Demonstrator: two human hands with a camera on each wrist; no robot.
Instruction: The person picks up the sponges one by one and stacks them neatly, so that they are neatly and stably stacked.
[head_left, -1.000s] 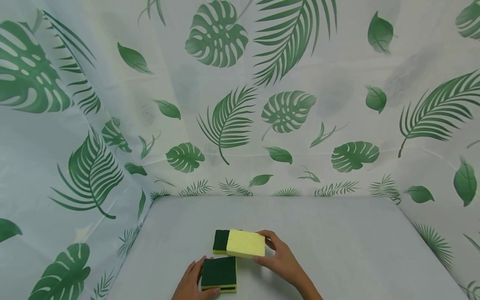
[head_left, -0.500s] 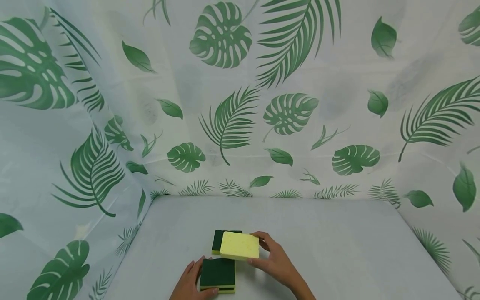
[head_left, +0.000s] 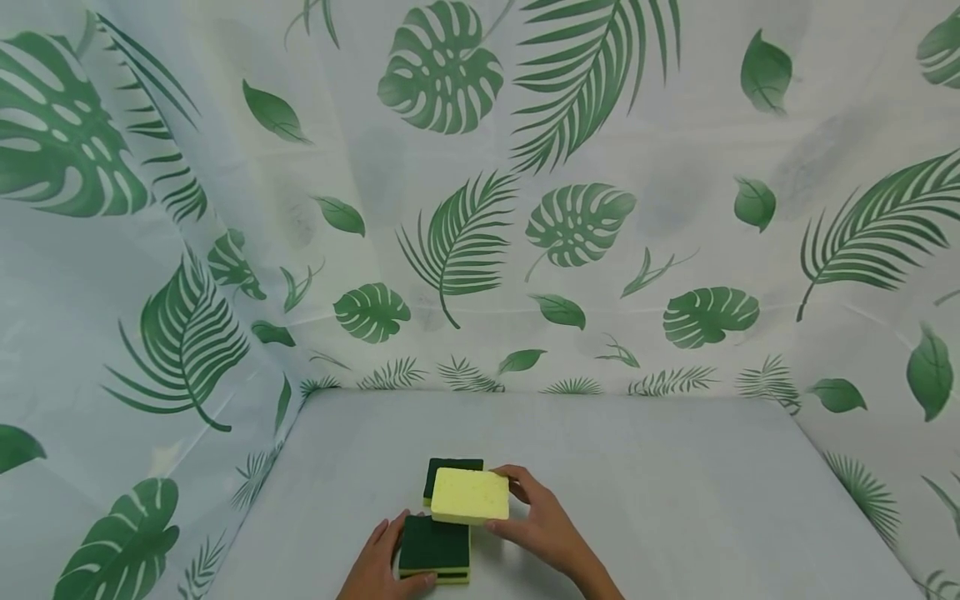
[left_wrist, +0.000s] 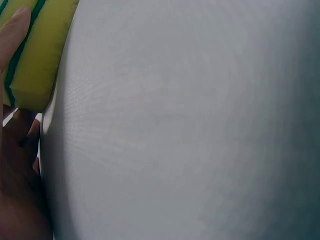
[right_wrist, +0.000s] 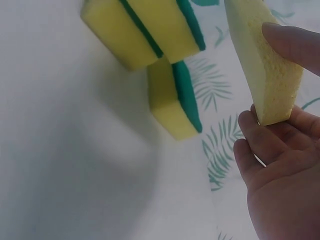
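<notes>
Pale sponge (head_left: pixel 470 496) raised, stack (head_left: pixel 435 543) to its near left

My right hand (head_left: pixel 543 529) pinches it by its right end, long axis running left to right; my left hand (head_left: pixel 382 562), nearer the stack, grips that on the surface (head_left: pixel 675 475).

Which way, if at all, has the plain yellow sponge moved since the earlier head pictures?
Yes: the plain yellow sponge moved left and slightly lower in the head view, judged against the stationary green-topped sponge at the back.
</notes>
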